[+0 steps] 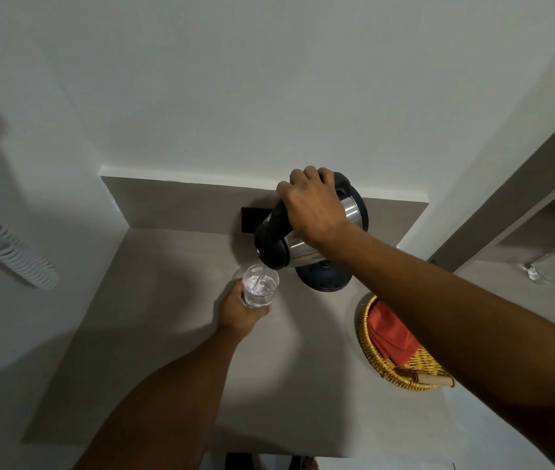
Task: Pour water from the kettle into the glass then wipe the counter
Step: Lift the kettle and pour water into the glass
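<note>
A steel kettle (354, 212) with a black lid and handle is tilted to the left above the counter (153, 300). My right hand (313, 201) grips its handle from above. A thin stream of water falls from the spout into a clear glass (259, 289), which holds some water. My left hand (240, 308) is wrapped around the glass from the near left side, just left of the kettle's black base (327, 281).
A woven yellow basket (401, 371) with a red cloth (389, 334) sits at the counter's right, under my right forearm. A black wall socket plate (252, 220) is behind the kettle. A coiled white cord (21, 259) hangs on the left wall. A shelf at right holds a plastic bottle (554, 262).
</note>
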Tool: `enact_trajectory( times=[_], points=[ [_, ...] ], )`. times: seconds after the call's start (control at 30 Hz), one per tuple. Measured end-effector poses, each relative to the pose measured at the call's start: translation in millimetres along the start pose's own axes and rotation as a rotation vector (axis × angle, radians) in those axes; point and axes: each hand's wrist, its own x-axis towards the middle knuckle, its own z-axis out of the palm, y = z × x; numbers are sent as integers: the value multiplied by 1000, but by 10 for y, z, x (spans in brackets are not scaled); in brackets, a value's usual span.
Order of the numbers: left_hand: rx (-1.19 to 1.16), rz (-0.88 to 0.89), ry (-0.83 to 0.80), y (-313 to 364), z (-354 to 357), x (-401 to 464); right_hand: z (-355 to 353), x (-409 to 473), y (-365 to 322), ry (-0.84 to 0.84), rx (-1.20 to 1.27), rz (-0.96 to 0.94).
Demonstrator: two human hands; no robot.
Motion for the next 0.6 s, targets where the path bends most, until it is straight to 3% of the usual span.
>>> enact_trajectory(
  times=[0.37,0.6],
  points=[
    [-30,2,-19,-28,0,7,153,-113,106,-16,104,101],
    [-71,9,-26,-74,33,56,416,-319,538,-14,419,507]
  ],
)
